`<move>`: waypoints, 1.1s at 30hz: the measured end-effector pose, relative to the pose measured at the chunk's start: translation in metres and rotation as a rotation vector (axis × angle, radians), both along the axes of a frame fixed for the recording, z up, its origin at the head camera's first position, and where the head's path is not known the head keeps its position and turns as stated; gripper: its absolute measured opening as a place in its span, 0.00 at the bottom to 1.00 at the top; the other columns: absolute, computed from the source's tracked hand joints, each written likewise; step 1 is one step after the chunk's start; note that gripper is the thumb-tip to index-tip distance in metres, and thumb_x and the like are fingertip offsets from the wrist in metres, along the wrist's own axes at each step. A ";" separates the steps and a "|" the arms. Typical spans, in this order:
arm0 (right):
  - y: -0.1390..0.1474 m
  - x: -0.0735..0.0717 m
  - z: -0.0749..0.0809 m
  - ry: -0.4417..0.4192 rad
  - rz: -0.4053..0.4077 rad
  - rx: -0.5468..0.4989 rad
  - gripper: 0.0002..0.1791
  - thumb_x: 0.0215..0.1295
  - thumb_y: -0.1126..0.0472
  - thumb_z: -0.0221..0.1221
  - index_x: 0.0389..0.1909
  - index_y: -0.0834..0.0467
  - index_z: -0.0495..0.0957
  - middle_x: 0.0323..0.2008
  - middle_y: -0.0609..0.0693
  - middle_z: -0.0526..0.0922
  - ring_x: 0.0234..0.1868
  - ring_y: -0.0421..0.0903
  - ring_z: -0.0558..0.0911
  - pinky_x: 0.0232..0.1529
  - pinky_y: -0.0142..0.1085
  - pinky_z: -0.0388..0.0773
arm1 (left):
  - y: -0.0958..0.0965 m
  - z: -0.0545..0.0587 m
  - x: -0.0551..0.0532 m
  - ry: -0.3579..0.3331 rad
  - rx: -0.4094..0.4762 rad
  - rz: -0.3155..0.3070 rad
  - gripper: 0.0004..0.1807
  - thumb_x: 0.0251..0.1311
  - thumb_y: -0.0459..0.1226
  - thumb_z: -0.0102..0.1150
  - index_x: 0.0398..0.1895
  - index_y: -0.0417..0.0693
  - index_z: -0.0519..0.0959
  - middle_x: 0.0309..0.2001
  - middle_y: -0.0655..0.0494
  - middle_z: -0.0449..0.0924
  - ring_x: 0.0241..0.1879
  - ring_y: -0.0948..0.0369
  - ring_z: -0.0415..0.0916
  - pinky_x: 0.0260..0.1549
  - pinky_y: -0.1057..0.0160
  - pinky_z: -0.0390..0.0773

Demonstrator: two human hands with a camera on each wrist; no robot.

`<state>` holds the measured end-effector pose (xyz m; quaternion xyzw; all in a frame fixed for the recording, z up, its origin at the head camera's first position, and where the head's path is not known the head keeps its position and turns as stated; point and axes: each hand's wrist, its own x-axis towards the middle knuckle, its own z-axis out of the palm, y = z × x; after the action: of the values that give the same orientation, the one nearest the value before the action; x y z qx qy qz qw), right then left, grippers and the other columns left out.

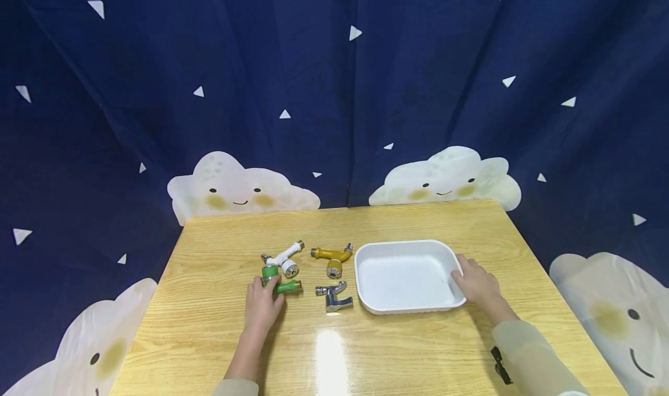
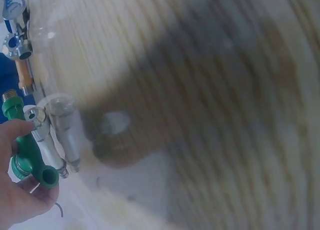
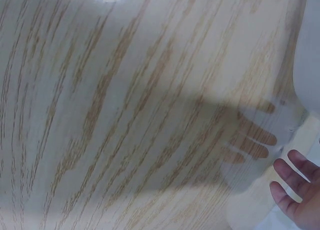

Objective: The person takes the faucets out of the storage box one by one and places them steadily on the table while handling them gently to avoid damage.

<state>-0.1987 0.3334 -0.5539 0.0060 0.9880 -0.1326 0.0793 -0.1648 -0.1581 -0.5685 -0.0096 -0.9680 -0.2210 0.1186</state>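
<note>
My left hand (image 1: pixel 263 306) grips a green plastic tap (image 1: pixel 287 287) at the left of the table. In the left wrist view, the thumb lies over the body of the green tap (image 2: pixel 29 152) and fingers curl beneath it. Just behind it lies a white tap (image 1: pixel 281 259). A yellow tap (image 1: pixel 331 255) and a chrome tap with a lever (image 1: pixel 331 301) lie to its right. My right hand (image 1: pixel 481 285) holds the right rim of a white tray (image 1: pixel 402 280), thumb over the inner side, the other fingers outside. The tray contains nothing.
The light wooden table (image 1: pixel 407 349) carries everything. Behind it hangs a dark blue curtain (image 1: pixel 313 76) with white triangles and clouds. A small black piece (image 1: pixel 500 366) shows beside the right sleeve.
</note>
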 end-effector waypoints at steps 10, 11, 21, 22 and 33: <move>0.000 -0.001 -0.001 -0.004 -0.005 0.002 0.31 0.67 0.49 0.36 0.65 0.63 0.53 0.53 0.70 0.66 0.50 0.69 0.70 0.41 0.61 0.70 | 0.000 -0.003 0.001 -0.070 -0.004 0.018 0.22 0.47 0.36 0.64 0.50 0.44 0.76 0.43 0.36 0.68 0.39 0.44 0.67 0.38 0.49 0.71; 0.000 -0.002 -0.002 -0.003 -0.004 0.003 0.31 0.67 0.49 0.35 0.65 0.63 0.53 0.54 0.70 0.66 0.50 0.69 0.70 0.40 0.61 0.70 | 0.000 -0.004 0.001 -0.075 -0.005 0.020 0.22 0.47 0.36 0.64 0.50 0.44 0.76 0.43 0.36 0.68 0.39 0.44 0.67 0.38 0.49 0.71; 0.001 -0.001 -0.001 -0.007 0.000 0.009 0.32 0.67 0.48 0.35 0.65 0.64 0.52 0.54 0.71 0.65 0.50 0.70 0.70 0.40 0.62 0.69 | 0.001 -0.007 0.002 -0.128 -0.018 0.027 0.20 0.47 0.37 0.64 0.46 0.46 0.77 0.41 0.38 0.68 0.37 0.46 0.67 0.34 0.50 0.71; 0.001 -0.001 -0.001 -0.004 -0.002 0.007 0.31 0.67 0.48 0.35 0.65 0.63 0.52 0.54 0.70 0.65 0.50 0.69 0.70 0.41 0.61 0.69 | 0.001 -0.007 0.002 -0.129 -0.020 0.026 0.19 0.47 0.37 0.64 0.46 0.46 0.77 0.40 0.38 0.68 0.37 0.47 0.67 0.34 0.50 0.71; -0.001 -0.002 -0.001 -0.014 -0.015 -0.003 0.31 0.67 0.49 0.36 0.65 0.63 0.53 0.55 0.70 0.65 0.51 0.69 0.69 0.42 0.62 0.69 | 0.001 -0.008 0.002 -0.167 -0.014 0.026 0.16 0.47 0.36 0.64 0.43 0.47 0.78 0.37 0.42 0.68 0.34 0.49 0.66 0.31 0.53 0.69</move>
<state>-0.2002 0.3326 -0.5552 0.0140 0.9871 -0.1346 0.0852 -0.1628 -0.1568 -0.5766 0.0208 -0.9761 -0.2125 0.0403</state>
